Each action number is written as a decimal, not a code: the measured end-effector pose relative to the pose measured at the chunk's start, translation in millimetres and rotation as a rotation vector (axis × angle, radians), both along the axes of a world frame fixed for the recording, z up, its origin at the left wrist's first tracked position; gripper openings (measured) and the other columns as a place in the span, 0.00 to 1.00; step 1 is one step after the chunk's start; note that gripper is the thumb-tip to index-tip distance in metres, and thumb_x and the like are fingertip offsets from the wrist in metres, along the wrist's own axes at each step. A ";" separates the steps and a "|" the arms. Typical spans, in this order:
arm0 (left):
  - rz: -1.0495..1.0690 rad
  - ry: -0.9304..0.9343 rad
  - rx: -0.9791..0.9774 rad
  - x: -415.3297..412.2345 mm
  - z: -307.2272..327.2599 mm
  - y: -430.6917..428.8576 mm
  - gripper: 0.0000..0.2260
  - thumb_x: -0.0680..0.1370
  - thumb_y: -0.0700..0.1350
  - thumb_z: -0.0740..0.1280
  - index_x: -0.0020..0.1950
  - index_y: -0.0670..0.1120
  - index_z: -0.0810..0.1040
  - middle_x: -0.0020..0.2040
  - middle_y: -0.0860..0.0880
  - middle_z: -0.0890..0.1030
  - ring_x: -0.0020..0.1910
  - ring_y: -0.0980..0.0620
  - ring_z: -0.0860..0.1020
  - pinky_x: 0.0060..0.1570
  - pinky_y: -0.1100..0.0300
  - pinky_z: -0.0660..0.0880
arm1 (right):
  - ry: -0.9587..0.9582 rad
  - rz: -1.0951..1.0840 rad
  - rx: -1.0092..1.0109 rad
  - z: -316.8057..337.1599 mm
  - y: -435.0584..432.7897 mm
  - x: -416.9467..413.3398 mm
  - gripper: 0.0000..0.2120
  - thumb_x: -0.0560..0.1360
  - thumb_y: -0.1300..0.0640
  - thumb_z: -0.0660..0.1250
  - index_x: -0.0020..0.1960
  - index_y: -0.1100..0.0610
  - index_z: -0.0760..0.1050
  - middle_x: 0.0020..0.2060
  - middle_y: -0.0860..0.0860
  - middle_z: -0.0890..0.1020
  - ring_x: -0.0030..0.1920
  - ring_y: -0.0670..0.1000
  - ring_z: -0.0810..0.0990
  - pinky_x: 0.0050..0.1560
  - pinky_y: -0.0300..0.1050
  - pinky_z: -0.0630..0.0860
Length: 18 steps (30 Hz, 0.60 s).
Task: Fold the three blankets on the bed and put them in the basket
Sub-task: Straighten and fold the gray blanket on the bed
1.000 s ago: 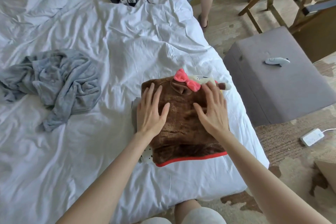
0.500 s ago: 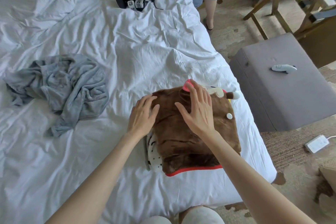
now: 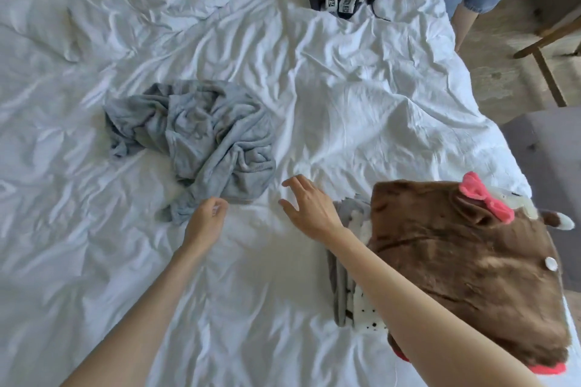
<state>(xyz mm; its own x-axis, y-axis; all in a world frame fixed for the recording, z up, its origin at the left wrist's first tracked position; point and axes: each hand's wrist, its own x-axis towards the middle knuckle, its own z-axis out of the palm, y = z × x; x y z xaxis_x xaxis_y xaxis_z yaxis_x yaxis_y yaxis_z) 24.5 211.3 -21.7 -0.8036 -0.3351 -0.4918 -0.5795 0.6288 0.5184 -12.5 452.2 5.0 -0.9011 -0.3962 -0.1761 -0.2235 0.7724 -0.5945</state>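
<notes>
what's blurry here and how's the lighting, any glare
Head view: soft even light, no glare, faint shadows on the white sheet; brown blanket at the right edge is smeared, left hand and right hand slightly soft, grey blanket sharper; wide-angle bending near the edges.

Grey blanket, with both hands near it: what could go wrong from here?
The grey blanket is bunched and twisted, so pulling one corner may drag it as a lump. The brown blanket sits at the bed's edge under the right arm; a knock could slide it off.
</notes>
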 end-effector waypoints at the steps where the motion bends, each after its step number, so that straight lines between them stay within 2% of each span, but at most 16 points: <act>1: 0.011 0.005 -0.001 -4.2 -6.6 -12.2 0.11 0.82 0.48 0.61 0.57 0.43 0.78 0.59 0.41 0.80 0.58 0.43 0.77 0.52 0.54 0.71 | -0.017 0.013 0.007 -9.9 -12.8 -5.0 0.18 0.79 0.49 0.62 0.66 0.55 0.69 0.61 0.50 0.73 0.56 0.54 0.76 0.51 0.47 0.70; 3: 0.011 0.025 -0.013 -13.0 -19.8 -32.5 0.10 0.82 0.46 0.63 0.57 0.41 0.78 0.58 0.40 0.80 0.58 0.42 0.78 0.53 0.54 0.72 | -0.035 0.052 0.043 -30.9 -35.8 -16.2 0.18 0.78 0.51 0.63 0.66 0.55 0.69 0.62 0.50 0.73 0.59 0.55 0.75 0.54 0.49 0.71; 6: -0.083 0.094 -0.072 -21.1 -39.3 -53.8 0.10 0.80 0.42 0.66 0.58 0.39 0.79 0.59 0.40 0.78 0.60 0.40 0.75 0.61 0.49 0.71 | -0.039 0.124 0.123 -61.6 -62.9 -32.6 0.19 0.77 0.54 0.65 0.67 0.55 0.69 0.64 0.51 0.72 0.64 0.54 0.70 0.59 0.48 0.70; 10: -0.264 0.120 -0.170 -22.9 -61.9 -70.4 0.14 0.79 0.43 0.68 0.64 0.42 0.77 0.66 0.45 0.73 0.68 0.43 0.70 0.64 0.50 0.65 | -0.015 0.198 0.233 -93.9 -88.7 -45.0 0.25 0.74 0.50 0.69 0.69 0.53 0.67 0.67 0.50 0.69 0.69 0.54 0.66 0.66 0.48 0.65; 12: -0.293 0.106 -0.155 -23.3 -68.1 -74.9 0.16 0.78 0.44 0.68 0.66 0.43 0.76 0.68 0.46 0.72 0.69 0.44 0.69 0.63 0.49 0.67 | -0.002 0.191 0.264 -104.4 -99.0 -48.2 0.26 0.72 0.48 0.71 0.67 0.53 0.68 0.66 0.51 0.69 0.68 0.54 0.66 0.67 0.48 0.65; 15: -0.315 0.106 -0.127 -24.1 -70.4 -79.0 0.17 0.78 0.44 0.69 0.67 0.44 0.75 0.68 0.47 0.71 0.68 0.44 0.70 0.62 0.47 0.69 | 0.073 0.195 0.299 -114.0 -108.7 -52.5 0.20 0.72 0.52 0.69 0.62 0.54 0.72 0.62 0.50 0.73 0.66 0.54 0.69 0.66 0.48 0.65; 18: -0.316 0.113 -0.102 -24.3 -67.2 -79.8 0.19 0.77 0.44 0.70 0.68 0.44 0.74 0.69 0.47 0.70 0.70 0.46 0.67 0.65 0.48 0.68 | 0.107 0.145 0.201 -110.9 -108.9 -59.5 0.10 0.72 0.58 0.67 0.54 0.56 0.76 0.53 0.50 0.80 0.58 0.55 0.75 0.61 0.45 0.67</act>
<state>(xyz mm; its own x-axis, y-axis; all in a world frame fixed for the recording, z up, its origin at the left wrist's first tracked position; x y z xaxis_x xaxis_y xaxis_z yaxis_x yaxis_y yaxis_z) 0.2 131.5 -89.0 -0.9230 -0.1038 -0.3706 -0.2904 0.8198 0.4936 -71.9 343.3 -105.9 -0.8551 -0.4892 -0.1715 -0.3936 0.8281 -0.3993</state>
